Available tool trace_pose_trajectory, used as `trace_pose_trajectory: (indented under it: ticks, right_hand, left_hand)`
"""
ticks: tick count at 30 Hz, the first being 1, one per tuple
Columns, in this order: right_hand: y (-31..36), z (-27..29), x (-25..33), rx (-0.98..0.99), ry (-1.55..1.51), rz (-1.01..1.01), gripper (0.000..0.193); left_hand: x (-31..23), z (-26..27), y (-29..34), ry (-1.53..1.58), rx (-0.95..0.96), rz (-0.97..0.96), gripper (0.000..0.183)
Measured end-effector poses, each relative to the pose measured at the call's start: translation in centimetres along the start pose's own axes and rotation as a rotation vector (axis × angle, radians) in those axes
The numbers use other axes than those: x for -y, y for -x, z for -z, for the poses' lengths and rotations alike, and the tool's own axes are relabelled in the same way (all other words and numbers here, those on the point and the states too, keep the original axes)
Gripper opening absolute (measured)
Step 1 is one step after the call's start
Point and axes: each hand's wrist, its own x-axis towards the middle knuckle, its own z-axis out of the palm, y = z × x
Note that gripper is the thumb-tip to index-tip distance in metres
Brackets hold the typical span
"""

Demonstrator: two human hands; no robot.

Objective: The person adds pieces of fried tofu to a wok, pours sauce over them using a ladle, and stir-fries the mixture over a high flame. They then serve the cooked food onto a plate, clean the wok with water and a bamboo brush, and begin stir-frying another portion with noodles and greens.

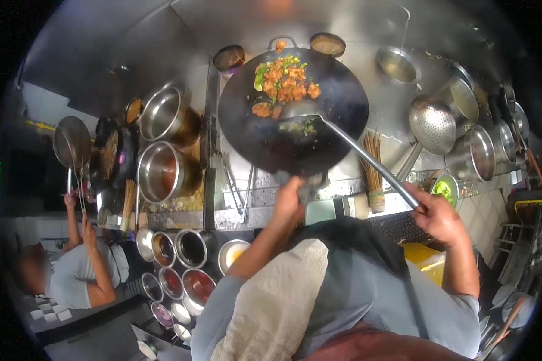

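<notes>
A large black wok (pixel 343 111) tilts in front of me, with browned fried pieces (pixel 286 84), chopped green and red bits among them, heaped toward its far side. My left hand (pixel 289 197) is closed at the wok's near edge, where a dark grey cloth-like bit shows; the exact grip is partly hidden. In my right hand (pixel 441 216) is the long metal handle of a ladle (pixel 301 109). The ladle's bowl rests in the wok just below the food, beside some green bits.
At right are a perforated strainer (pixel 432 125), a bamboo brush (pixel 373 171) and metal pots (pixel 480 153). Steel pots (pixel 162 171) stand left, above several sauce containers (pixel 193 248). Farther left, another person (pixel 84 265) holds a mesh skimmer (pixel 72 142) near another wok.
</notes>
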Motion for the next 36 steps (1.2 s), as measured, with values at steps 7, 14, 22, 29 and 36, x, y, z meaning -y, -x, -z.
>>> trace_pose_trajectory:
  ticks: [7,14,22,29,36]
  right_hand:
    - [-4.2,-2.3,1.0,-0.024,0.348,0.084,0.067]
    - [-3.1,-10.1,-3.8,-0.370,0.172,0.223,0.067]
    - [8.1,-17.7,-4.7,-0.467,-0.363,-0.224,0.055]
    - [16.8,-13.8,-3.6,-0.794,-0.920,-0.385,0.066]
    - [25.4,-12.0,-7.4,-1.037,-1.121,-0.470,0.068]
  left_hand:
    - [-4.9,-5.9,-0.6,-0.038,0.150,0.040,0.020]
    - [3.2,6.7,-1.6,-0.454,0.114,-0.338,0.018]
    - [-2.8,-6.7,6.7,-0.163,0.096,0.014,0.018]
    - [4.5,-16.9,14.2,-0.674,0.315,-0.081,0.020]
    - [18.2,-25.3,16.9,-1.016,0.627,-0.061,0.018]
